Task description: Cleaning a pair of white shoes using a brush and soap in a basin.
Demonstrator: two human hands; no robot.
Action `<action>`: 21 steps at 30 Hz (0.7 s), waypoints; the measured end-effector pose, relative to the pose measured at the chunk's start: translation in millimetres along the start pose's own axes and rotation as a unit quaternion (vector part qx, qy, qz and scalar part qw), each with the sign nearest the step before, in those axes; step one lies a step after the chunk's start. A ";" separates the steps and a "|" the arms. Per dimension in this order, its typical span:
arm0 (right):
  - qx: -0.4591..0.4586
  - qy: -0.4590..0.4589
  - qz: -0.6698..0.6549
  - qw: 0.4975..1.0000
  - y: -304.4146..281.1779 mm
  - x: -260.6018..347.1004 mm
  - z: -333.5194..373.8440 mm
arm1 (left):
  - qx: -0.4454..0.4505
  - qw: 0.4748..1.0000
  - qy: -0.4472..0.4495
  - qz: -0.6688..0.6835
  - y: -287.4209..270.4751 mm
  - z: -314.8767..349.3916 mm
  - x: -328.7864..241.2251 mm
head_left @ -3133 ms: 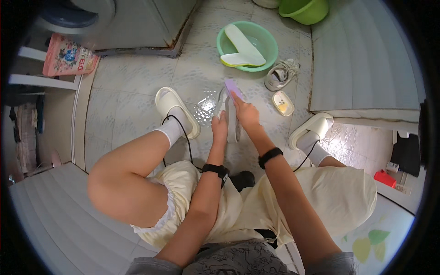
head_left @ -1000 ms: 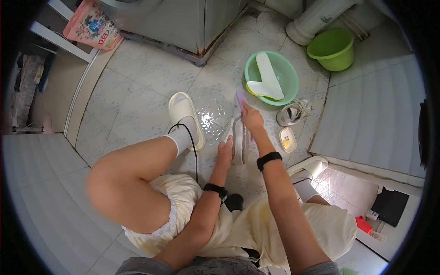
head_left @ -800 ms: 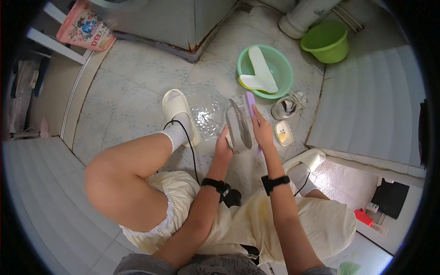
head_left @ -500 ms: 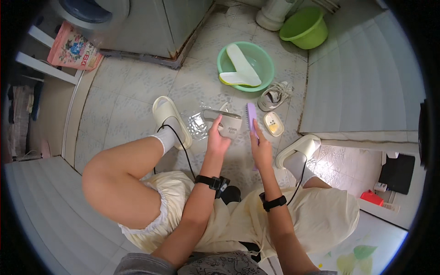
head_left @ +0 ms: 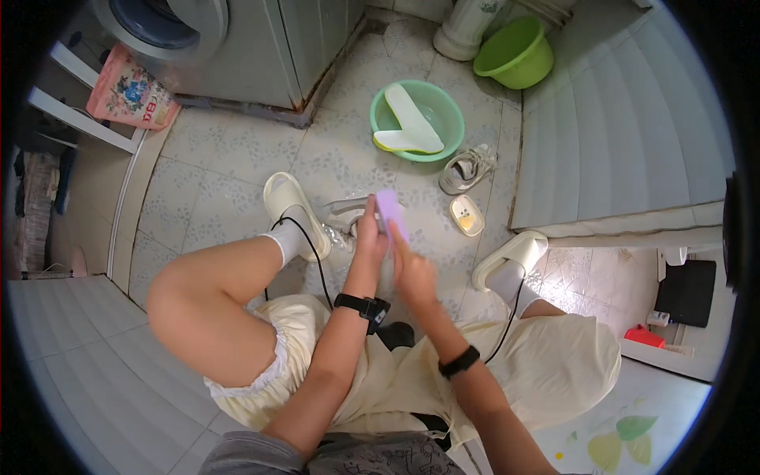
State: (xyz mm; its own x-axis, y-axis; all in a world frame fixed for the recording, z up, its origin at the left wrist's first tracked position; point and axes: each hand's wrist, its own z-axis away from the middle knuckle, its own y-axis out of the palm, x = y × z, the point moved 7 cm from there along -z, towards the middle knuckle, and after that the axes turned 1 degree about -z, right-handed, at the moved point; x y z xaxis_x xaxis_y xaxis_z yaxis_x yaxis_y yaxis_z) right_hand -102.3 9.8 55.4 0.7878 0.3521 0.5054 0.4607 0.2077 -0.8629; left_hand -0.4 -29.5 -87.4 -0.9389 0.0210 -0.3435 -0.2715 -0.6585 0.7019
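Down on the wet bathroom floor (head_left: 237, 158) between my feet, I've got a grey shoe (head_left: 345, 214) pinned in my left hand (head_left: 369, 237), fingers wrapped around its near end, while my right hand (head_left: 412, 273) grips a lilac scrub brush (head_left: 390, 214) right over it. Progress-wise I'd guess I'm mid-scrub on this one: the tiles around it are puddled, two pale insoles (head_left: 408, 127) are already sitting in the teal basin (head_left: 443, 107), and the other shoe (head_left: 465, 168) sits off to the side by a small soap dish (head_left: 466, 215), looking like it's waiting its turn. Hard to tell how clean the shoe actually is, my hands and the brush cover most of it. The green basin (head_left: 514, 55) up top is cut off by the fisheye edge.
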 end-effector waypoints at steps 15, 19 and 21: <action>0.079 0.080 0.016 0.994 8.9 -32.2 -18.2 | -0.027 0.997 -0.030 -0.071 7.0 21.8 29.5; 0.030 0.074 0.003 0.997 8.0 -67.3 -40.1 | -0.038 0.995 -0.016 -0.095 1.9 23.6 42.6; 0.013 0.035 -0.046 0.998 5.8 -60.8 -14.0 | -0.077 0.990 -0.020 -0.115 -6.4 23.6 33.6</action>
State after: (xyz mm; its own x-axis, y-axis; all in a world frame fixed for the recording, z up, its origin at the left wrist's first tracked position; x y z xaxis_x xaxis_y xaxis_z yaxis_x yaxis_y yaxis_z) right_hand -141.8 -23.2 19.7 0.7695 0.2660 0.5806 0.5229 0.2596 -0.8119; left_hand -35.2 -6.8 -88.7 -0.8644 0.2123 -0.4557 -0.4468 -0.7400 0.5028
